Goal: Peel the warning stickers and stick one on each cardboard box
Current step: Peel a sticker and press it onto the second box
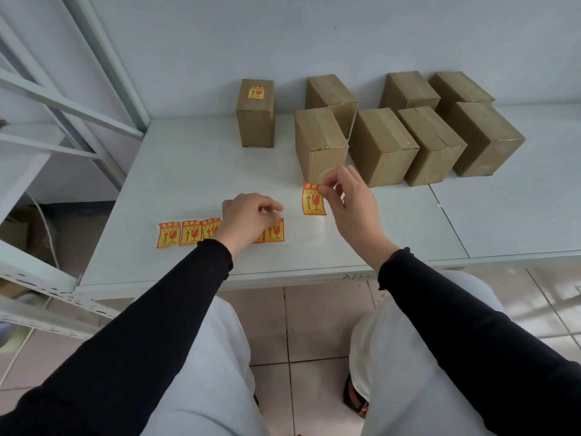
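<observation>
The right hand pinches a peeled warning sticker by its top corner, hanging upright just before the nearest unlabelled cardboard box, while the left hand fingers press the sticker strip onto the surface.

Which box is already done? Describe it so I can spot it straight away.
Look along the back of the white table, by the wall. Left of the cluster of plain cardboard boxes, one box stands alone. It is the only one with a yellow-and-red warning sticker on top.
</observation>
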